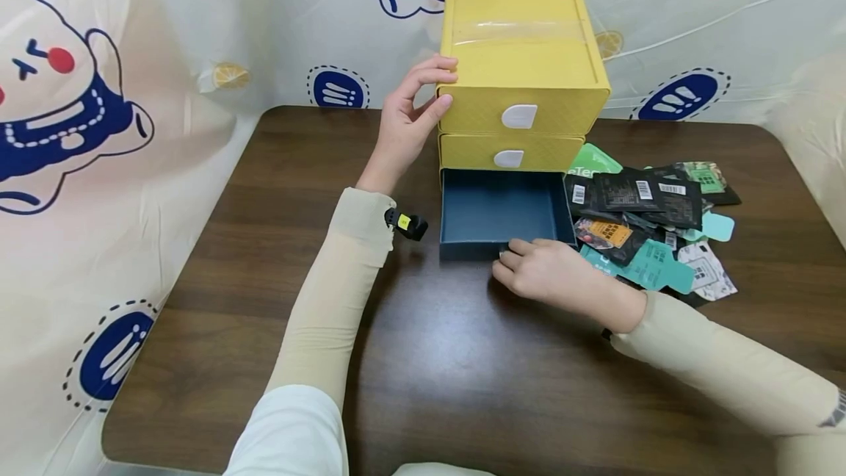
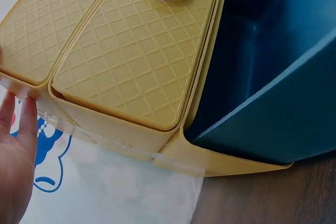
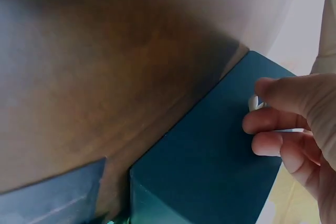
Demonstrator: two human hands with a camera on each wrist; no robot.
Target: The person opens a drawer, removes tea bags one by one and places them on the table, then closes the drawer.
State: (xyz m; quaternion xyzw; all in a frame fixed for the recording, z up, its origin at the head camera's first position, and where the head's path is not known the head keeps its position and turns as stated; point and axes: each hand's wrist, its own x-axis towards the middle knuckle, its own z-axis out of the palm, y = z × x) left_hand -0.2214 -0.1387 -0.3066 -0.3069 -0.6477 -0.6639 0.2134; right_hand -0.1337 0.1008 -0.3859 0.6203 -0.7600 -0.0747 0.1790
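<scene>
A yellow drawer cabinet (image 1: 515,57) stands at the back of the table, with two yellow drawers above a blue one. The bottom blue drawer (image 1: 505,211) is pulled out and its inside shows bare. My left hand (image 1: 411,109) steadies the cabinet's left side near the top, fingers extended along the edge; the left wrist view shows its fingers (image 2: 27,116) against that wall. At the blue drawer's front, my right hand (image 1: 545,270) pinches a small white drawer handle (image 3: 254,102) between thumb and curled fingers. Most of the handle is hidden by the fingers.
Right of the cabinet lies a pile of flat packets (image 1: 634,193), black, teal, green and white, close beside the open drawer. The brown table (image 1: 264,300) runs to a patterned curtain (image 1: 218,20) behind and at the left.
</scene>
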